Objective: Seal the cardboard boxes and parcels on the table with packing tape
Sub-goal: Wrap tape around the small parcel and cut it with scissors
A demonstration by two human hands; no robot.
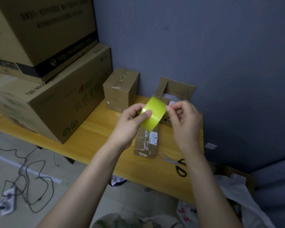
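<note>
Head view: a yellow-green tape roll [153, 115] is held up over the table [92, 142], near the middle of the picture. The left hand [132, 122] grips it from the roll's 9 o'clock side, its fingers [146, 113] curled round the roll and the thumb pressed flat on the shiny outer face. The right hand [183, 117] meets the roll at its 2 o'clock edge, thumb and forefinger pinched narrow on the rim; whether a loose tape end lies between them cannot be told.

Below the roll, at its 6 o'clock, a flat parcel [146, 143] with labels and old clear tape lies on the table. At the roll's 11 o'clock a small box [120, 89] stands closed against the wall. At 1 o'clock, behind the right hand, an open box [176, 89] has its flaps up. Black-handled scissors [178, 163] lie with blades apart at the parcel's 4 o'clock, near the right forearm. Two big cartons [56, 104] are stacked at the table's 9 o'clock end. Dark cables [31, 178] trail over the floor at 8 o'clock in the picture.
</note>
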